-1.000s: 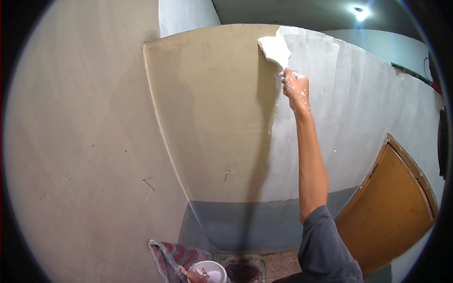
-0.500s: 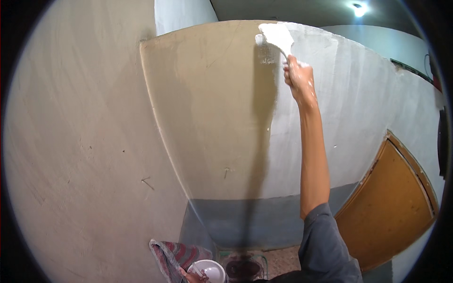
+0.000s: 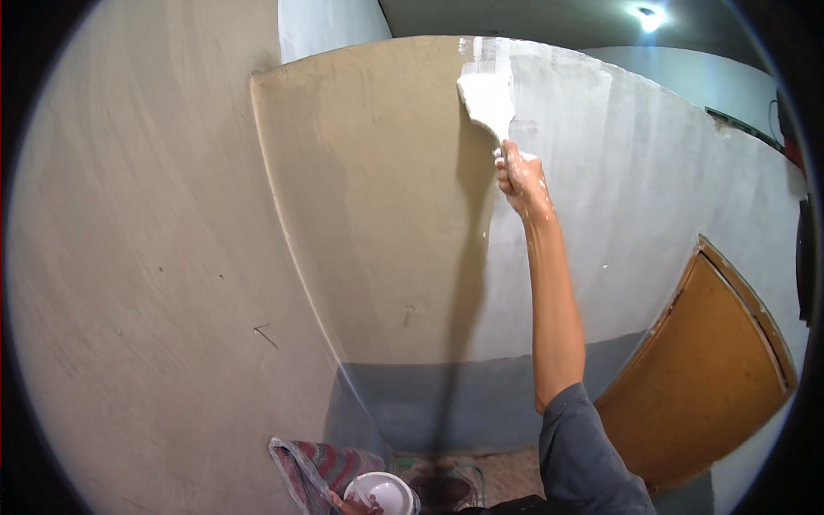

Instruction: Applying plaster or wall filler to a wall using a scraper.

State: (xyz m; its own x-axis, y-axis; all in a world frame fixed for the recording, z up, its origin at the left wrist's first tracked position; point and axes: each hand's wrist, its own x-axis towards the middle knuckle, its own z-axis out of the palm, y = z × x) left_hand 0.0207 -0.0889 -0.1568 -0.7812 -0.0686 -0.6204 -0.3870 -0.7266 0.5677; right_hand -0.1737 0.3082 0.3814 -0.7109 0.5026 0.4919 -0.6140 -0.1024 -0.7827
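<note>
My right hand (image 3: 522, 182), spotted with white paint, grips the handle of a wide paintbrush (image 3: 487, 103). The brush is coated in white and its head rests on the upper wall, along the border between the beige part (image 3: 395, 197) and the white-painted part (image 3: 618, 180). Down at the lower edge, my left hand (image 3: 354, 506) is closed on the rim of a white bucket (image 3: 396, 491), fingers reaching over into it. Part of that hand is cut off by the picture's edge.
A striped red and grey cloth (image 3: 319, 463) hangs beside the bucket. A dark round item (image 3: 442, 491) is on the floor below. Nails stick out of the left wall (image 3: 154, 257). At the right is a brown wooden door (image 3: 695, 369); a lit lamp (image 3: 650, 19) shines above.
My right hand has moved the brush down and slightly left from the wall's top edge. Fresh white paint now covers a patch there. The left hand stays at the bucket.
</note>
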